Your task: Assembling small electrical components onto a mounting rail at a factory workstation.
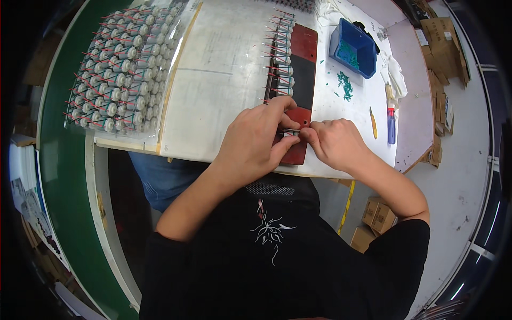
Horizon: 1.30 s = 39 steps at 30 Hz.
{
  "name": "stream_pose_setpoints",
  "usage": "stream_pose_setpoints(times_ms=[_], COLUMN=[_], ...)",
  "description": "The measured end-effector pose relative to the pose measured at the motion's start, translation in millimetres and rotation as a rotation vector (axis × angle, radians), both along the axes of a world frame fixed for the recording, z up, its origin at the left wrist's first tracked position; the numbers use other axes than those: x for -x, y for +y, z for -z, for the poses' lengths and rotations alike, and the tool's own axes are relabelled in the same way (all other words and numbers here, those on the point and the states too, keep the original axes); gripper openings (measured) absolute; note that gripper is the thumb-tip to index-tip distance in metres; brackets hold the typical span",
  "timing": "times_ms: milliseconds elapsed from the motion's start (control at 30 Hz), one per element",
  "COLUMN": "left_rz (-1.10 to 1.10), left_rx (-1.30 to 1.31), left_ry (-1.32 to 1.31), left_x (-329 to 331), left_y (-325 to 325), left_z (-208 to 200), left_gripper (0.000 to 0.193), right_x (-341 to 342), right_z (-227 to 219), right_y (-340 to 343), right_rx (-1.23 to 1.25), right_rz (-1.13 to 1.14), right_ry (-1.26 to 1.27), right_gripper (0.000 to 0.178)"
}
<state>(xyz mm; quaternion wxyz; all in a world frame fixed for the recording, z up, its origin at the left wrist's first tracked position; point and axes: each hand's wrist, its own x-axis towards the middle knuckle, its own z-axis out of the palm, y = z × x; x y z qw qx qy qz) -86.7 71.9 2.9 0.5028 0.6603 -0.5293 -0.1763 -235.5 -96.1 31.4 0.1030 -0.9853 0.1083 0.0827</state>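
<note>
At the near end of a long red and black fixture (pixel 305 69), my left hand (pixel 250 136) has its thumb and fingers closed around a small motor (pixel 290 133), mostly covered by them. My right hand (pixel 338 143) meets it from the right, thumb and curled forefinger pinched together beside the motor; whatever is between those fingertips is too small to make out. A row of small motors (pixel 284 50), silvery with red and green wires sticking out to the left, runs along the fixture's left side beyond my hands.
Many wired motors stand in a clear plastic tray (pixel 152 130) at left. On the right are a blue bin (pixel 364 66) of tiny green pieces, scattered green pieces (pixel 345 86), yellow tweezers (pixel 373 122) and a blue-and-red-handled tool (pixel 391 125). The table's near edge lies by my body.
</note>
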Motion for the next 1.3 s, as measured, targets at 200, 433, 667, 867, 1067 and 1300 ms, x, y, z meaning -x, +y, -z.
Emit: stream_pose_setpoints(times_ms=[200,433,667,867,1067,1300], left_rz=[0.015,0.013,-0.101,-0.146,-0.269,-0.508], left_rx=[0.002,-0.010,0.142,0.135,0.183,-0.060], left_ry=[-0.004,-0.060,-0.453,-0.546,-0.191,-0.076], left_x=[0,-2,-8,-12,-15,-128], left_y=[1,5,16,10,-8,-125], left_z=[0,-2,0,-4,-11,6], left_gripper=[0.048,0.046,0.043,0.046,0.039,0.057], right_x=[6,0,10,-2,13,13], right_z=[-3,0,9,22,37,36], right_y=[4,-7,-55,-72,-74,-69], right_rx=[-0.014,-0.022,-0.921,-1.488,-1.689,-1.718], right_rz=[-0.024,-0.036,0.281,0.355,0.371,0.365], right_ry=[0.033,0.064,-0.442,-0.725,-0.729,-0.677], right_gripper=[0.052,0.054,0.074,0.075,0.075,0.076])
